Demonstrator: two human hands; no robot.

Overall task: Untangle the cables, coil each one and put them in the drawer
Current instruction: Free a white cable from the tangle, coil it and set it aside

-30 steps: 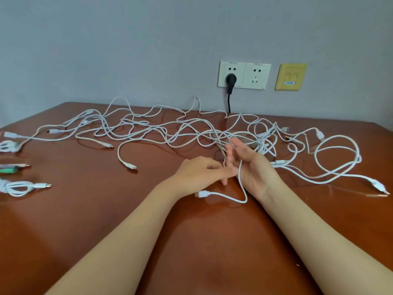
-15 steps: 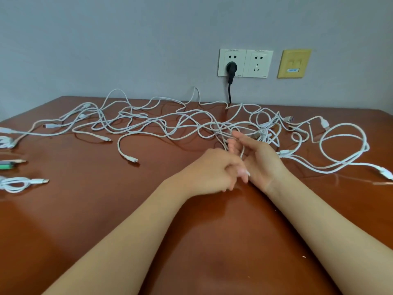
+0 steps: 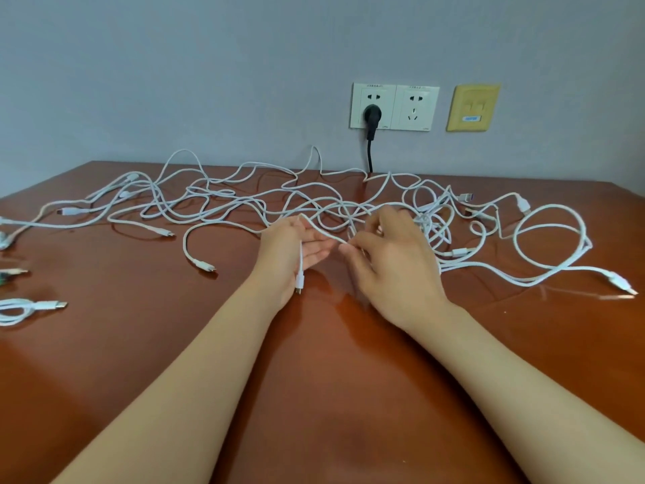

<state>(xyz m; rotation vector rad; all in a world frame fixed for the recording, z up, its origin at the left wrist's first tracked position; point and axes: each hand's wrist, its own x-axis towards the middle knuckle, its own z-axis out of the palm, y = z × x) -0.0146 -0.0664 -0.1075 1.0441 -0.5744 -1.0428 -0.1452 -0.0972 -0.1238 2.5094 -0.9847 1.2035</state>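
A tangle of several white cables [image 3: 244,204] sprawls across the far half of the brown table [image 3: 139,344]. My left hand [image 3: 291,251] is palm up and holds one white cable [image 3: 301,253] over its thumb side, with the cable's plug end [image 3: 299,284] hanging down across the palm. My right hand [image 3: 391,260] pinches the same cable between thumb and forefinger just right of the left fingertips. Behind my right hand lies a dense knot [image 3: 432,225]. A large loop [image 3: 551,246] lies to the right. No drawer is in view.
A coiled white cable [image 3: 21,309] and other cable ends [image 3: 14,272] lie at the table's left edge. A black plug [image 3: 371,117] sits in the wall socket [image 3: 394,107], its cord dropping behind the table. A yellow wall plate [image 3: 473,107] is to the right.
My hands have come apart. The left hand turned palm up with the plug end lifted off the table and hanging from it; the right hand turned over and pinches the cable.
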